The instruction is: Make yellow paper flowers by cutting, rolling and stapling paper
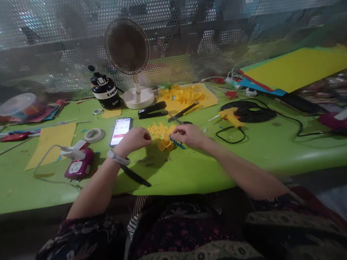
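Observation:
Several cut yellow paper pieces lie in a small heap between my hands. My left hand, with a pale watch on its wrist, is curled closed just left of the heap; what its fingertips hold, if anything, is hidden. My right hand pinches at the right edge of a folded yellow paper piece. Right under those fingers is a small blue strip. Scissors lie partly behind my right hand. Beside my left forearm a phone shows a running timer.
Behind the heap are a black stapler, a fan, a dark bottle and more yellow paper shapes. A yellow glue gun with its cord lies right. Tape and a purple power adapter sit left.

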`<state>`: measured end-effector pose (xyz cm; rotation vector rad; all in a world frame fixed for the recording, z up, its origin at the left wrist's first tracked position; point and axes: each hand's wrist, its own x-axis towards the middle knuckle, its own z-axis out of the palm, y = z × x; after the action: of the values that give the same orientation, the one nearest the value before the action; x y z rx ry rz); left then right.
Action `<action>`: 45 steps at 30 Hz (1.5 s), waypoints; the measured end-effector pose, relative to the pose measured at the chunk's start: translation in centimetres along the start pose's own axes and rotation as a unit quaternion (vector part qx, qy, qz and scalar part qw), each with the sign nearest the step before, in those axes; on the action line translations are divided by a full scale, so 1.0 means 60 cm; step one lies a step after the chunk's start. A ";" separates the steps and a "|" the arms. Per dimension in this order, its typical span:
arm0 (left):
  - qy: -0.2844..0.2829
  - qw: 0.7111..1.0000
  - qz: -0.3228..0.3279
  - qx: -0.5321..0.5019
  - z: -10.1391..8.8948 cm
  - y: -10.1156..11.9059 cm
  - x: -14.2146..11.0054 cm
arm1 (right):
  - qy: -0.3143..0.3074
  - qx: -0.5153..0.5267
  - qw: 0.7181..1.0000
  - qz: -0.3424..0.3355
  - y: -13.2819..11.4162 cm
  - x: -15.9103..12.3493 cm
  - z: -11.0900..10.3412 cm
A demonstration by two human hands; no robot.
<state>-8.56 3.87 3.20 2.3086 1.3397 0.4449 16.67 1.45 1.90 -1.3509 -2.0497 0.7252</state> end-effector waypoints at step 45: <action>0.201 0.948 0.242 -0.044 0.040 0.062 -0.029 | 0.046 0.356 0.933 -0.029 -0.003 0.001 0.018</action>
<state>-5.52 0.24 2.96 2.5483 0.8630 1.1603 15.76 1.32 1.31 -0.8726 -1.5074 1.2018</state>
